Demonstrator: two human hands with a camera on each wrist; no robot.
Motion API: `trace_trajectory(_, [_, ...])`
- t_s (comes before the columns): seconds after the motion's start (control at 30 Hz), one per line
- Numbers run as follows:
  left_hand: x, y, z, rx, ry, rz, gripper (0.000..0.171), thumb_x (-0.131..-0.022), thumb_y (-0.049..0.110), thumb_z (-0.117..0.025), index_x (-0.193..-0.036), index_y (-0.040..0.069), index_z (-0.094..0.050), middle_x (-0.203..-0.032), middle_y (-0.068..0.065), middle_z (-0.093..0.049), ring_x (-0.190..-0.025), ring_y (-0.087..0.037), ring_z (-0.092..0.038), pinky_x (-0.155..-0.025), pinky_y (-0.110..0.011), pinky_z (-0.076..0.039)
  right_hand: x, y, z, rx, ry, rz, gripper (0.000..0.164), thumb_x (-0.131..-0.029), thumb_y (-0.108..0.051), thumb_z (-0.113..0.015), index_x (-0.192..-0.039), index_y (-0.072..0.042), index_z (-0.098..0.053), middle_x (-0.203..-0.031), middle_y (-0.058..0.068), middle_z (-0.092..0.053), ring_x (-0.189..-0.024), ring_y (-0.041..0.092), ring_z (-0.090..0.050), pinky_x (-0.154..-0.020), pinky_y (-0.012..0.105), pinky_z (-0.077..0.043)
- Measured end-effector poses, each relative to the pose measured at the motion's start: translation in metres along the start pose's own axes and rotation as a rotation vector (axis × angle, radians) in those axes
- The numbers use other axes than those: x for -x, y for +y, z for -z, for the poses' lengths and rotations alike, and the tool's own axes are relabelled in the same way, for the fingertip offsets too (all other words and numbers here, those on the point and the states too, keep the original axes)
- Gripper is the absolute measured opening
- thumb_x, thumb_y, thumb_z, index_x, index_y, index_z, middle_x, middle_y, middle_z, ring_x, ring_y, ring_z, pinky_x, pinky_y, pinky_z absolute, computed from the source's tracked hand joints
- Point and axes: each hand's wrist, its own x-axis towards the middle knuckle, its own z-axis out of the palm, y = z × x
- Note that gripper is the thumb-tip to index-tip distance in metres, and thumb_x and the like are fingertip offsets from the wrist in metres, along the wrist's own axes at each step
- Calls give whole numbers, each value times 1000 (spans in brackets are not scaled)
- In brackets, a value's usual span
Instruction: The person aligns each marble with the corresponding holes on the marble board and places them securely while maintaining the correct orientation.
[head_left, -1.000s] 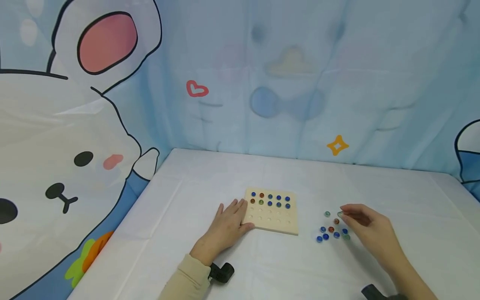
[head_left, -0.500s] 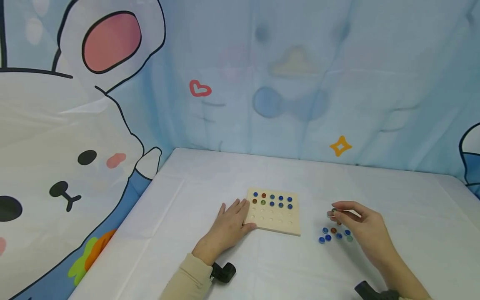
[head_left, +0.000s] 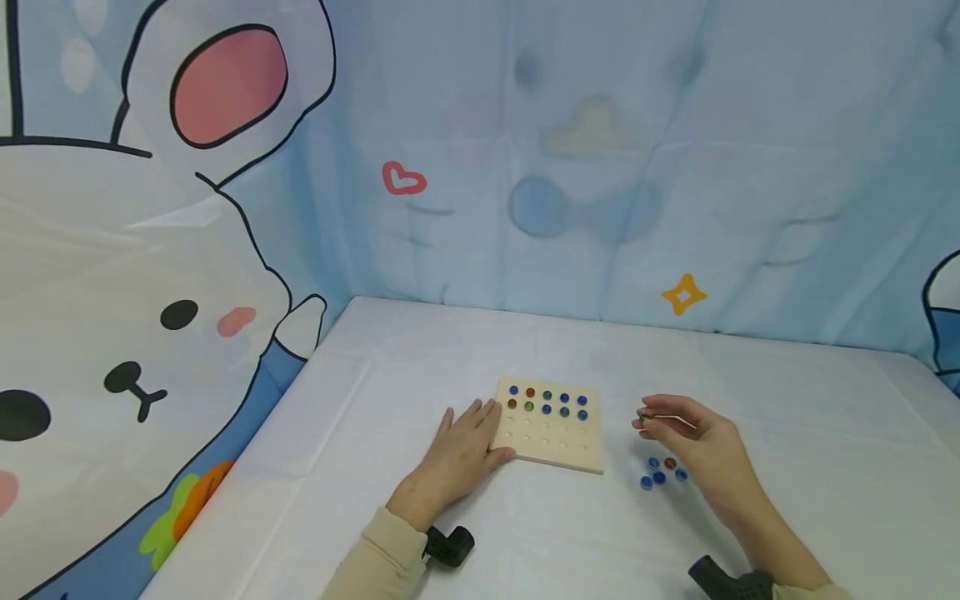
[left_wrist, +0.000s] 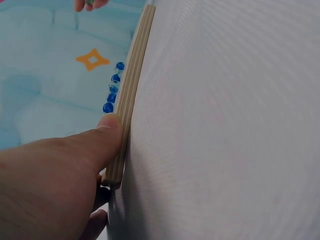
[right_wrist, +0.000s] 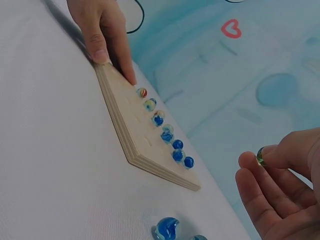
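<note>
A pale wooden board [head_left: 551, 447] with rows of round hollows lies on the table. Glass marbles [head_left: 546, 395], mostly blue with a few red-brown and green, fill its two far rows; the nearer hollows are bare. My left hand [head_left: 459, 454] rests against the board's left side with fingers extended, its thumb [left_wrist: 107, 131] pressing at the front edge. Right of the board, my right hand [head_left: 697, 437] pinches a greenish glass marble [right_wrist: 261, 156] between thumb and fingertips, above the table. Below that hand lie several loose marbles [head_left: 659, 477], blue and red-brown.
The board and marbles stand on a white-covered table [head_left: 450, 342]. Behind it hangs a light blue cloth backdrop [head_left: 450, 242] printed with a large rabbit on the left. Each wrist carries a black camera mount [head_left: 450, 547].
My right hand has gone from the far side of the loose marbles leftward toward the board, carrying the greenish marble. My left hand has stayed at the board, and the head view has shifted slightly.
</note>
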Motion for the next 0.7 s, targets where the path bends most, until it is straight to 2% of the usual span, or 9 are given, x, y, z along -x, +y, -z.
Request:
trace_trajectory(0.03, [0, 0, 0, -1, 0, 1, 70, -100, 46, -53, -155, 8, -32, -161, -8, -34, -151, -27, -29, -121, -58, -22, -1, -1, -2, -4, 0, -6, 41, -99, -31, -62, -131, -8, -57, -120, 15, -69, -93, -1, -70, -61, 27, -57])
trace_trajectory(0.13, [-1, 0, -1, -4, 0, 2, 71, -100, 46, -53, -155, 8, -32, -161, -7, -34, -151, -26, -29, -121, -58, -22, -3, -5, -8, -17, -9, -4, 40, -99, -29, -62, -131, -6, -57, -122, 18, -67, -94, -2, -70, -65, 20, -57])
trace_trajectory(0.27, [-1, 0, -2, -11, -5, 5, 71, -100, 46, -53, -155, 8, -31, -161, -7, -33, -151, -26, -29, -122, -58, -22, -5, -9, -16, -48, -29, 9, 35, -99, -20, -63, -129, -2, -57, -123, 20, -65, -96, 0, -70, -83, 13, -55])
trace_trajectory(0.47, [-2, -1, -2, -27, 1, 1, 71, -99, 47, -53, -155, 8, -32, -161, -7, -34, -151, -26, -29, -121, -58, -22, -9, -16, -26, -50, -52, -1, 34, -97, -18, -65, -127, -2, -59, -121, 17, -67, -96, -2, -68, -83, 11, -54])
trace_trajectory(0.7, [-2, -2, -3, -36, -1, 2, 72, -99, 47, -53, -155, 8, -32, -161, -7, -34, -151, -25, -29, -121, -58, -23, -12, -18, -40, -39, -73, 31, 30, -94, -12, -68, -122, -3, -63, -119, 12, -68, -96, -3, -65, -83, 11, -53])
